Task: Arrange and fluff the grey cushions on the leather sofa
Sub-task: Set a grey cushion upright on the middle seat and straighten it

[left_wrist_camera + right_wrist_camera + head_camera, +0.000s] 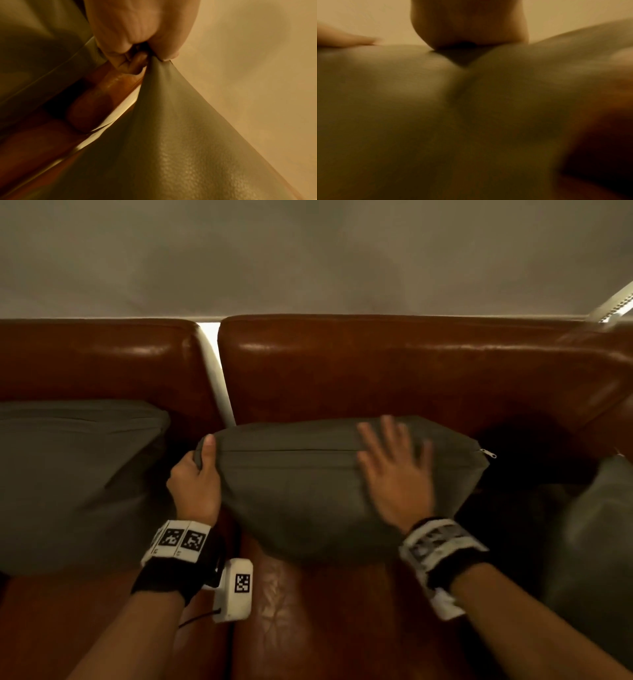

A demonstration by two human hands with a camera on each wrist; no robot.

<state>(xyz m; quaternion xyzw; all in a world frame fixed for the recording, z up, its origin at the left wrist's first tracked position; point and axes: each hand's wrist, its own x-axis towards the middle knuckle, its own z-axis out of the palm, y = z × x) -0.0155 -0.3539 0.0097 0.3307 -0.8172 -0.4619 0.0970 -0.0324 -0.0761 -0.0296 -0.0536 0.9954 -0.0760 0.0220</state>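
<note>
Right now, the middle grey cushion (308, 494) is standing on the seat of the brown leather sofa (394, 371), leaning against the backrest with its zipped edge facing up and the zip pull (488, 454) showing at its right corner. The left hand (195, 477) is pinching the cushion's upper left corner, thumb on top and fingers curled behind; the left wrist view is showing the fabric (171, 135) drawn up into a peak between thumb and fingers (135, 63). The right hand (399, 474) is lying flat and spread on the cushion's front face near the top seam, fingers straight and blurred; the right wrist view is showing the palm (469, 27) touching the dented fabric. A second grey cushion (75, 474) is sitting to the left against the other backrest section, apart from the held one. A third grey cushion (596, 542) is showing at the right edge. Both wrists are wearing marker-printed bands (180, 539).
</note>
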